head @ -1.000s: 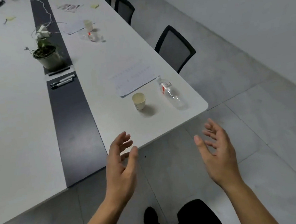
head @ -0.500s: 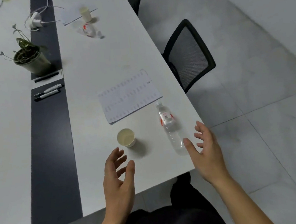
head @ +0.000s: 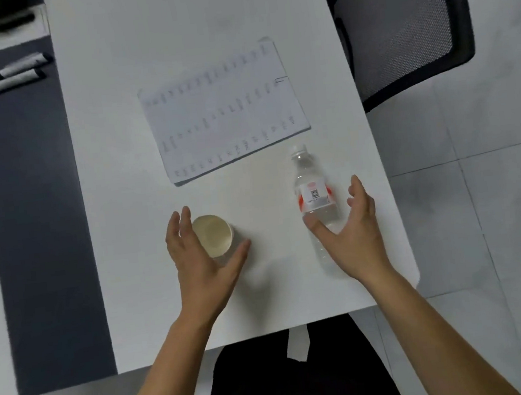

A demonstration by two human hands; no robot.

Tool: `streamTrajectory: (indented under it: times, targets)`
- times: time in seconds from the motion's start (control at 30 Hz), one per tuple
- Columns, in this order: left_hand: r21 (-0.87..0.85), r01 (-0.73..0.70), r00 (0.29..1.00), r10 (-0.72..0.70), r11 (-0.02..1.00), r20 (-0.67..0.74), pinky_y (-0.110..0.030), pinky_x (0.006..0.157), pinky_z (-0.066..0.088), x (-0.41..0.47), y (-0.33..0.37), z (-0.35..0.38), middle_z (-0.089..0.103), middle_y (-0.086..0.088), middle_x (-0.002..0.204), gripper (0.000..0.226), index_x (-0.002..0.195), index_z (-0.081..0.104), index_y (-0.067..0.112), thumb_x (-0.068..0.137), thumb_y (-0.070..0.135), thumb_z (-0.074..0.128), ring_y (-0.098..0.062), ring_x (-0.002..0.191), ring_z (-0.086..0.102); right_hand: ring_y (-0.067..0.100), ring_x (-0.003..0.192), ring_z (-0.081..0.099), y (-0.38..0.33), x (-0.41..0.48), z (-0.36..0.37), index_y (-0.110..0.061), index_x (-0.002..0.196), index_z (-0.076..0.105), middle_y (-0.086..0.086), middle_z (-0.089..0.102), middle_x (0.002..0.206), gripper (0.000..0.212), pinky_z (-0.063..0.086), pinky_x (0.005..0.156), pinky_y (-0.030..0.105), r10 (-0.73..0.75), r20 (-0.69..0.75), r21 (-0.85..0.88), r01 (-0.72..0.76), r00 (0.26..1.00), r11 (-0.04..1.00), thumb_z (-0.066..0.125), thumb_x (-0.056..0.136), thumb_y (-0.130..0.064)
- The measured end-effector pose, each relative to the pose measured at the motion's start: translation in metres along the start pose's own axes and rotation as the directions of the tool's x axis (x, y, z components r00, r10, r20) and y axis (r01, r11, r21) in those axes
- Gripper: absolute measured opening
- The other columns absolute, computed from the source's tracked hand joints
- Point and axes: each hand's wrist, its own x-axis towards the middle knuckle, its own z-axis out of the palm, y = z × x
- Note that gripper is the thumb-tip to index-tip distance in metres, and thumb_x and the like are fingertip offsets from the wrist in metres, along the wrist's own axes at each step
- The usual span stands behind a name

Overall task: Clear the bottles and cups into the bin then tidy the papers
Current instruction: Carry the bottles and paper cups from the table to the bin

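Note:
A small paper cup point(head: 213, 238) stands upright near the front of the white table point(head: 148, 64). My left hand point(head: 200, 266) is spread around it, fingers on its left side and thumb below right, without closing. A clear plastic bottle point(head: 312, 191) with a red and white label lies on its side to the right, cap pointing away. My right hand point(head: 352, 239) hovers over its lower half, fingers spread and thumb to the left of it. A printed sheet of paper point(head: 222, 111) lies flat just beyond both.
A black mesh chair point(head: 401, 24) stands at the table's right edge. Two markers point(head: 13, 74) lie on the dark centre strip point(head: 39, 220) at the upper left. The table's front edge is close to my body; grey tiled floor lies to the right.
I have stepped closer and the view now looks straight down. Both hands moved forward: the left reached the cup, the right came over the bottle.

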Motion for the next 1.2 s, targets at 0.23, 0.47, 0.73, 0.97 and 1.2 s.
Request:
streamTrajectory:
  times: [0.23, 0.47, 0.73, 0.97, 1.2]
  targets:
    - [-0.108, 0.052, 0.998, -0.054, 0.993, -0.015, 0.002, 0.09, 0.025, 0.011, 0.014, -0.006, 0.036, 0.002, 0.142, 0.08, 0.151, 0.031, 0.016, 0.086, 0.034, 0.075, 0.02, 0.117, 0.034, 0.023, 0.13, 0.052, -0.014, 0.001, 0.005, -0.029, 0.156, 0.019, -0.001, 0.049, 0.148, 0.094, 0.044, 0.098, 0.036, 0.099, 0.032, -0.071, -0.097, 0.995, 0.993, 0.075, 0.082, -0.044]
    - [-0.245, -0.212, 0.953, 0.145, 0.946, -0.267, 0.004, 0.089, 0.03, 0.014, 0.089, -0.101, 0.045, 0.011, 0.13, 0.083, 0.148, 0.041, 0.023, 0.077, 0.042, 0.079, 0.022, 0.111, 0.042, 0.01, 0.114, 0.06, -0.112, -0.042, -0.059, -0.025, 0.146, 0.044, -0.007, 0.06, 0.131, 0.077, 0.053, 0.094, 0.031, -0.193, -0.17, 0.226, 0.228, 0.967, 0.947, 0.08, 0.078, -0.028]
    - [-0.339, -0.363, 0.781, 0.085, 0.868, -0.619, -0.034, 0.104, 0.048, -0.065, 0.106, -0.173, 0.047, 0.023, 0.131, 0.087, 0.145, 0.04, 0.019, 0.071, 0.04, 0.081, -0.003, 0.125, 0.05, 0.02, 0.104, 0.066, -0.144, -0.095, -0.089, -0.048, 0.121, 0.049, -0.008, 0.066, 0.117, 0.068, 0.054, 0.085, 0.032, -0.474, -0.104, 0.39, 0.474, 0.874, 0.789, 0.067, 0.056, -0.045]
    - [-0.523, -0.212, 0.542, -0.346, 0.826, -0.766, -0.049, 0.101, 0.051, -0.192, 0.058, -0.152, 0.054, 0.006, 0.135, 0.079, 0.133, 0.049, 0.035, 0.062, 0.046, 0.081, -0.015, 0.124, 0.058, 0.018, 0.102, 0.066, -0.134, -0.111, -0.049, -0.052, 0.117, 0.046, -0.013, 0.063, 0.119, 0.067, 0.053, 0.084, 0.027, -0.611, 0.287, 0.371, 0.502, 0.738, 0.781, 0.069, 0.054, -0.048]
    - [-0.555, -0.033, 0.137, -0.547, 0.831, -0.826, -0.024, 0.09, 0.052, -0.357, 0.019, -0.141, 0.058, 0.016, 0.124, 0.068, 0.12, 0.047, 0.055, 0.059, 0.055, 0.077, -0.01, 0.113, 0.061, 0.006, 0.097, 0.066, -0.128, -0.205, 0.024, -0.052, 0.111, 0.047, -0.025, 0.063, 0.109, 0.061, 0.053, 0.083, 0.026, -0.635, 0.655, 0.349, 0.581, 0.41, 0.735, 0.074, 0.06, -0.029]
